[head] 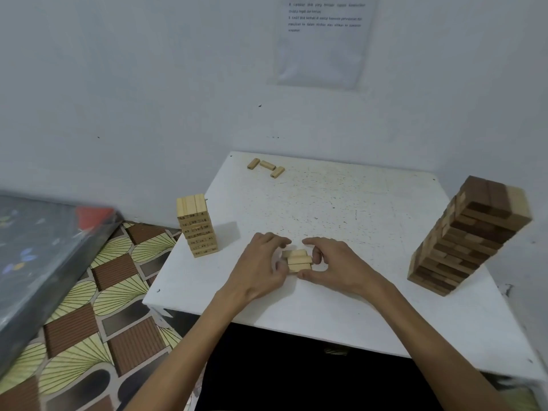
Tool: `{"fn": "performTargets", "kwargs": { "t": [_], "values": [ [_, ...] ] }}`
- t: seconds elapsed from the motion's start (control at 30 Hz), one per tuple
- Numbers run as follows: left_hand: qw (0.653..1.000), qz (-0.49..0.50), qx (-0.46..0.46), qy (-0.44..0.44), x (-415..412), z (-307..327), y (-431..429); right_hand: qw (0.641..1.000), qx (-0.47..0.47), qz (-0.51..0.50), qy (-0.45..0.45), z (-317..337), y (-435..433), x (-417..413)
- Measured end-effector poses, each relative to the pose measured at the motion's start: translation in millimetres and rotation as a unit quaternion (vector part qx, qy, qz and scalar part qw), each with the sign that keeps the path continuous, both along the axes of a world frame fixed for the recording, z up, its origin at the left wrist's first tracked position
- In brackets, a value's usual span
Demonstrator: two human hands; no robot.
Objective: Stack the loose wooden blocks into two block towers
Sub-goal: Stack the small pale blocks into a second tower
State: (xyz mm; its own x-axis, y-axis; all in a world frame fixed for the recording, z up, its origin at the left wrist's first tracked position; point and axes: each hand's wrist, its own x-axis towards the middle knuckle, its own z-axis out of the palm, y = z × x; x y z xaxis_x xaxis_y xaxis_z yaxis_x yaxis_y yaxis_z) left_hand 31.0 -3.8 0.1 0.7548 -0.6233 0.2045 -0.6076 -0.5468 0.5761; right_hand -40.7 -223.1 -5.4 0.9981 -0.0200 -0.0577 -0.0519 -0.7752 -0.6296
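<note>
Head cam: both hands on a block bunch, mid-front of the white surface.
Left hand and right hand curl in from either side, fingers pinching the bunch, which lies flat on the surface. Pale tower with numbered blocks stands at the left edge. The taller dark tower is on the right and looks tilted. Three loose blocks lie at the far left corner, well apart from the hands. Printed sheet on the wall, text too blurred to read.
</note>
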Motion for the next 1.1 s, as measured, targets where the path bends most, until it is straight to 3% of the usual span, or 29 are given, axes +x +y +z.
{"fn": "performTargets", "kwargs": {
  "t": [0.17, 0.53, 1.1],
  "values": [
    [0.986, -0.027, 0.163, -0.003, 0.1, 6.4, 1.9, 0.998, -0.039, 0.032, 0.035, 9.1, -0.8, 10.8],
    [0.983, -0.09, 0.155, 0.05, 14.5, 17.7, -3.4, 0.993, -0.06, 0.084, 0.051, 24.0, 4.9, 18.5],
    [0.975, -0.091, 0.195, 0.059, 20.2, 21.1, -10.5, 0.994, -0.03, 0.074, 0.077, 25.4, 1.2, 21.3]
  ]
}}
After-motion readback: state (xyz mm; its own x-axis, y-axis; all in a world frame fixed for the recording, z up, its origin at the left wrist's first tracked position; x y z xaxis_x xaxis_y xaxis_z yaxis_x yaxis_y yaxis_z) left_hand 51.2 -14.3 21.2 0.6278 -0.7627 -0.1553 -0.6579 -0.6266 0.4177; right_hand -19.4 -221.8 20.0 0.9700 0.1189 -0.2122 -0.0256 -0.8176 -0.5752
